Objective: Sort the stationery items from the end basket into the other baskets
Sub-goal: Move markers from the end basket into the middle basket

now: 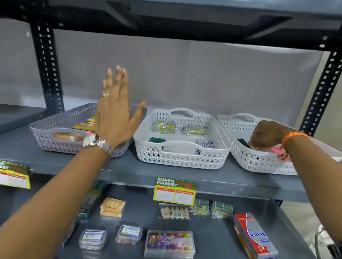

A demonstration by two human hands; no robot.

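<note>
Risk sits mostly with the right hand [268,134], which is curled down inside the white lattice plastic basket at the right end [254,160] of the grey metal shelf [182,174]. Its fingers are bent over the pink and dark green items lying there; whether they have actually closed on one I cannot tell, since the back of the hand hides the fingertips. If the hold is shallow, a small piece could slip as it comes over the rim and drop to the lower shelf [214,230], where loose stationery packs already lie and would be easy to confuse with it.

This end basket stands very near the right end of the shelf, so a careless tug on its contents could nudge it outward.

The left hand [114,114] is spread flat and holding nothing, raised above the grey lattice plastic basket on the left [58,135], which holds yellow packets and a tan one. Lowered without looking, it could knock those about or catch the rim.

Between them the white lattice plastic basket in the middle [181,156] already keeps small yellow-green packets, dark green markers and pens in separate clusters. The likeliest sorting error is dropping a green marker into the wrong basket or scattering those clusters on release.
</note>
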